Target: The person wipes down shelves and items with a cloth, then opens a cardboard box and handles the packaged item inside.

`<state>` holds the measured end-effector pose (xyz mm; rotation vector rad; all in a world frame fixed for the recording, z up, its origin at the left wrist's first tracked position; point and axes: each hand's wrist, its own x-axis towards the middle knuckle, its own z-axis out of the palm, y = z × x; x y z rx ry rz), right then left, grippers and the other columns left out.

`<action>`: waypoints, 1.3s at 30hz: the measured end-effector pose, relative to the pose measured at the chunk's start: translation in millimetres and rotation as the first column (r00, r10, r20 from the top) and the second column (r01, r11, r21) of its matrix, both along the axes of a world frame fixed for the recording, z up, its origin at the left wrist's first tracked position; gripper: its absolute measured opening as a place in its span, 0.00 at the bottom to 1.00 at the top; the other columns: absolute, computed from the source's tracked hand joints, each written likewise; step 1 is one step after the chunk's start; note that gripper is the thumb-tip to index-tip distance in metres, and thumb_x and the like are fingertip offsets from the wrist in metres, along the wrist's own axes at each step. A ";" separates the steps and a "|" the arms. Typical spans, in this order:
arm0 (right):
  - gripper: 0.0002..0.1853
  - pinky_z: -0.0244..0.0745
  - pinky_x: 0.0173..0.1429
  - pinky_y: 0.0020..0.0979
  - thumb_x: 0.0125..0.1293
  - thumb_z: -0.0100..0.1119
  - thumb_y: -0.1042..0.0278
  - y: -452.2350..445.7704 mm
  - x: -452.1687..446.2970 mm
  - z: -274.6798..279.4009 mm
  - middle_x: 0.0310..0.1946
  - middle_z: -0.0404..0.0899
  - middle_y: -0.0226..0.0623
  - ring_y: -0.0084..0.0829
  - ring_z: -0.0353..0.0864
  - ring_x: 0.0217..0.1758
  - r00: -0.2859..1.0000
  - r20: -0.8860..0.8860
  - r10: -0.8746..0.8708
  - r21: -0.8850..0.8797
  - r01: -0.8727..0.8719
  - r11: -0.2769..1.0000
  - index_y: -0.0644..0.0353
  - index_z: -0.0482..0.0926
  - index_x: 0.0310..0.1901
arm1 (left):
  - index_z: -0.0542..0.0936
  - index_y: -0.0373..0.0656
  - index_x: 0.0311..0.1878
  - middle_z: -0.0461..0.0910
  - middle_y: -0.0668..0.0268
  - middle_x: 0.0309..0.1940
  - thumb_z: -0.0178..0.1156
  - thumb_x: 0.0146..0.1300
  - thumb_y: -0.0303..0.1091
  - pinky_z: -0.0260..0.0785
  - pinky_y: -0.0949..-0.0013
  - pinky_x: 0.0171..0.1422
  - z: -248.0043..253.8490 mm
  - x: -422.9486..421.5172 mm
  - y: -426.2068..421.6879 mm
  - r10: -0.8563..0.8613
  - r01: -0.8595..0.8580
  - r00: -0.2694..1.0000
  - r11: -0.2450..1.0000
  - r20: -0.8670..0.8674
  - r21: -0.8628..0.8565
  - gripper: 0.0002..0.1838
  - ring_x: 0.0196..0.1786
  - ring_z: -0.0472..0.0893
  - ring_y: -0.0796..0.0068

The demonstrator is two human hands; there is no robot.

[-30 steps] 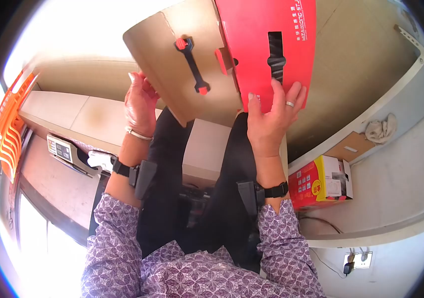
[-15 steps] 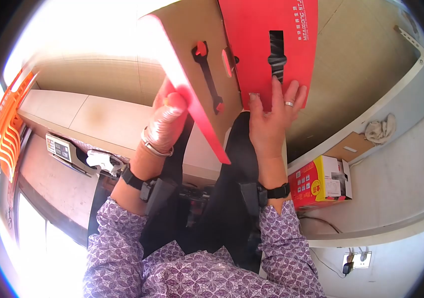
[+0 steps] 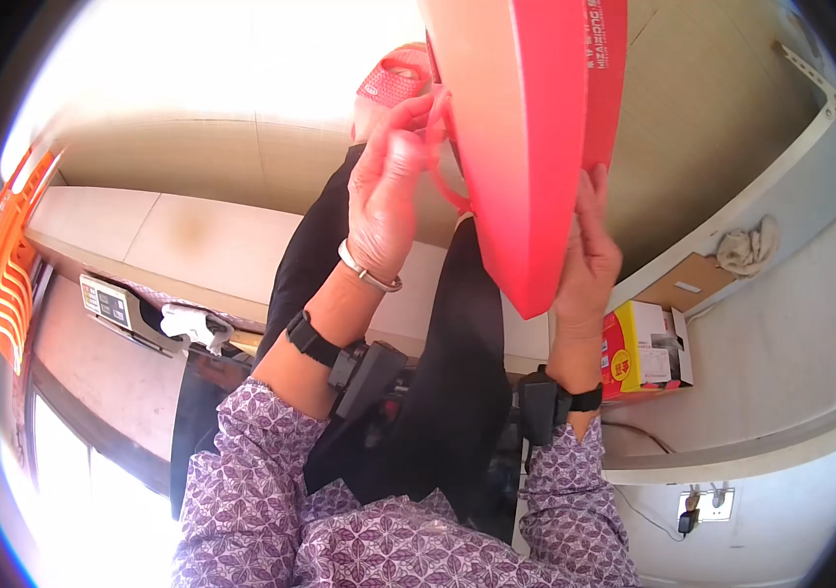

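A red cardboard box (image 3: 526, 147) is held up in front of me above my knees, folded so its panels meet with an edge towards me. White lettering shows on its right-hand panel. My left hand (image 3: 389, 186) is at its left side, fingers curled at a thin red strap handle (image 3: 452, 181) that bows out from the box; the fingertips are a little blurred. At the lower right, my right hand (image 3: 590, 260) grips the box, its thumb and part of the fingers hidden by the cardboard.
A red and yellow carton (image 3: 648, 348) stands on a shelf at right, near a crumpled cloth (image 3: 749, 250). Orange plastic items (image 3: 11, 284) are at far left. A scale-like device (image 3: 119, 304) sits below the pale ledge (image 3: 193, 235). A socket (image 3: 717, 505) with plugs is at lower right.
The box has swung from spread open, inner brown side showing, to folded together. My left hand has left the panel edge and moved right to the strap; my right hand has shifted right and down.
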<state>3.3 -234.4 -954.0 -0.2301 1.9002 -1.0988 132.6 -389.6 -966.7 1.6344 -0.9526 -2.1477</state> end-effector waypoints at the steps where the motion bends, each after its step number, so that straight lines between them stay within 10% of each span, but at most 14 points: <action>1: 0.26 0.48 0.76 0.40 0.68 0.60 0.62 3.5 -5.6 0.6 0.66 0.70 0.51 0.43 0.54 0.77 0.997 0.056 -0.056 -0.008 0.057 0.998 0.67 0.72 0.63 | 0.71 0.38 0.64 0.77 0.64 0.55 0.58 0.70 0.44 0.66 0.67 0.62 -1.7 3.3 -1.4 0.068 -0.065 0.997 0.995 -0.042 0.071 0.25 0.55 0.75 0.75; 5: 0.27 0.51 0.75 0.36 0.70 0.58 0.62 2.4 -25.2 12.8 0.64 0.71 0.50 0.39 0.65 0.71 0.885 0.357 -0.300 -0.107 0.358 0.928 0.73 0.69 0.64 | 0.75 0.40 0.60 0.78 0.64 0.52 0.62 0.67 0.31 0.70 0.71 0.57 -23.8 7.2 7.0 0.034 -0.036 0.986 0.999 0.161 0.016 0.19 0.51 0.77 0.77; 13: 0.26 0.62 0.69 0.32 0.70 0.59 0.63 -27.4 -35.6 18.2 0.58 0.77 0.43 0.30 0.74 0.61 0.973 0.139 -0.185 0.083 0.174 0.981 0.75 0.71 0.62 | 0.76 0.40 0.57 0.79 0.63 0.45 0.69 0.58 0.33 0.77 0.74 0.36 -25.0 -12.5 8.5 -0.070 0.083 0.960 0.996 0.270 -0.040 0.24 0.37 0.79 0.78; 14: 0.25 0.62 0.69 0.31 0.70 0.59 0.64 -27.3 -36.2 14.2 0.57 0.77 0.42 0.30 0.75 0.60 0.977 0.107 -0.187 0.103 0.176 0.979 0.75 0.71 0.62 | 0.78 0.39 0.54 0.83 0.66 0.43 0.66 0.62 0.29 0.75 0.75 0.47 -22.1 -15.9 6.3 -0.045 0.057 0.954 0.998 0.298 -0.031 0.18 0.43 0.81 0.81; 23: 0.24 0.64 0.68 0.31 0.70 0.58 0.66 -24.2 -45.4 4.5 0.56 0.78 0.42 0.29 0.75 0.60 0.973 0.118 -0.199 0.138 0.182 0.974 0.74 0.72 0.61 | 0.79 0.36 0.52 0.85 0.66 0.40 0.65 0.62 0.30 0.76 0.73 0.46 -19.7 -16.5 -0.2 -0.213 0.276 0.863 0.958 0.458 -0.074 0.16 0.41 0.83 0.79; 29: 0.23 0.64 0.68 0.31 0.69 0.59 0.67 -33.8 -44.0 2.1 0.56 0.78 0.41 0.29 0.74 0.60 0.964 0.125 -0.236 0.150 0.217 0.965 0.73 0.72 0.61 | 0.82 0.36 0.45 0.85 0.66 0.37 0.63 0.62 0.28 0.75 0.74 0.44 -39.4 -5.9 3.5 -0.032 0.030 0.932 0.999 0.361 0.011 0.10 0.36 0.81 0.82; 39: 0.21 0.68 0.64 0.28 0.69 0.60 0.70 -25.5 -47.4 -10.9 0.53 0.79 0.40 0.27 0.76 0.57 0.966 0.082 -0.246 0.099 0.238 0.966 0.72 0.74 0.60 | 0.83 0.41 0.44 0.84 0.63 0.30 0.59 0.63 0.30 0.74 0.69 0.41 -36.4 -8.5 4.7 -0.253 0.443 0.796 0.862 0.551 -0.245 0.09 0.32 0.81 0.71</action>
